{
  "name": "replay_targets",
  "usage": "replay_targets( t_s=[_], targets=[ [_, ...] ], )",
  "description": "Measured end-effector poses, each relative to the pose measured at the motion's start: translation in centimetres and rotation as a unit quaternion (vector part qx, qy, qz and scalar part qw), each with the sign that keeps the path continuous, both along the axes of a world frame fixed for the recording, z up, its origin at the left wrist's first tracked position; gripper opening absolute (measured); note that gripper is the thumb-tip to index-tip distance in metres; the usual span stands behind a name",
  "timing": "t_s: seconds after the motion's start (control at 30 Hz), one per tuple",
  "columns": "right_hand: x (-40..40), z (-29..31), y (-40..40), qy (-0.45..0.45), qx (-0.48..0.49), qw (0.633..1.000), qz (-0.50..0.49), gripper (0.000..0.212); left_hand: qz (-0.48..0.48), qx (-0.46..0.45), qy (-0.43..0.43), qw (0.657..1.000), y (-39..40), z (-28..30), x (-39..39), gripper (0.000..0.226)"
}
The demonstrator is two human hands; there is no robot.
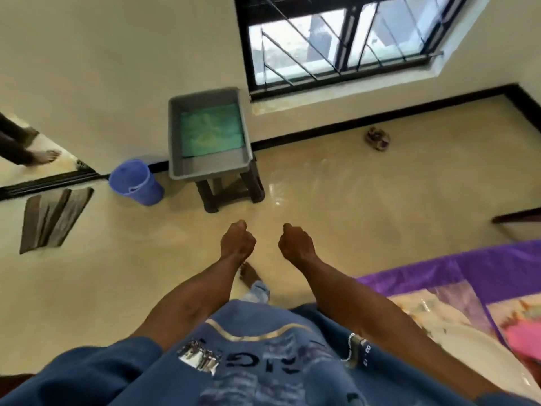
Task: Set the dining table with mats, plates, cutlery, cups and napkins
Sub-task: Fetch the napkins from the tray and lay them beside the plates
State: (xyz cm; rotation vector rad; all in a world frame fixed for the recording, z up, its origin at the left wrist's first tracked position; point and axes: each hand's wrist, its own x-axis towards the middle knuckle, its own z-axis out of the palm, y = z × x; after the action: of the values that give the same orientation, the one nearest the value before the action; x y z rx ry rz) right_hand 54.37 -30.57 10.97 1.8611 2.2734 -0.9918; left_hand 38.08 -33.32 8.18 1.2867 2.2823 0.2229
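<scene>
Green woven mat is lying flat in the bottom of the grey plastic tub, which is sitting on a dark stool against the wall, well apart from both hands. The left hand and right hand are hanging out front, fingers curled in, holding nothing. That mat is probably light and floppy, so pinching a near edge or corner and peeling it up looks wisest. The purple-edged tablecloth is showing at the right.
</scene>
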Motion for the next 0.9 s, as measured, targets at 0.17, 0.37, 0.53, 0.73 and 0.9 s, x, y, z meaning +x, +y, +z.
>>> replay_targets(
  t_s=[0.17, 0.37, 0.53, 0.73, 0.9],
  targets=[
    [-11.5, 1.1, 9.8, 0.025, 0.004, 0.999, 0.022, 0.024, 0.072, 0.039, -0.006, 0.997, 8.0, 1.8, -11.4, 0.010],
    [-20.9, 1.1, 17.2, 0.038, -0.012, 0.999, 0.022, 0.021, 0.109, 0.009, 0.006, 0.994, 13.4, 1.6, -21.6, 0.022],
    [-24.1, -1.4, 24.5, -0.004, -0.034, 0.999, 0.031, 0.019, 0.131, -0.017, -0.004, 0.991, 19.2, 0.2, -26.6, 0.022],
    [-28.5, -4.3, 33.8, -0.007, -0.074, 0.997, 0.018, 0.022, 0.206, -0.056, -0.053, 0.975, 27.0, -1.3, -30.7, 0.024],
    [-31.0, -7.2, 38.9, -0.010, -0.135, 0.990, -0.036, 0.022, 0.277, -0.082, -0.112, 0.951, 32.8, -3.4, -33.2, 0.029]
  ],
)
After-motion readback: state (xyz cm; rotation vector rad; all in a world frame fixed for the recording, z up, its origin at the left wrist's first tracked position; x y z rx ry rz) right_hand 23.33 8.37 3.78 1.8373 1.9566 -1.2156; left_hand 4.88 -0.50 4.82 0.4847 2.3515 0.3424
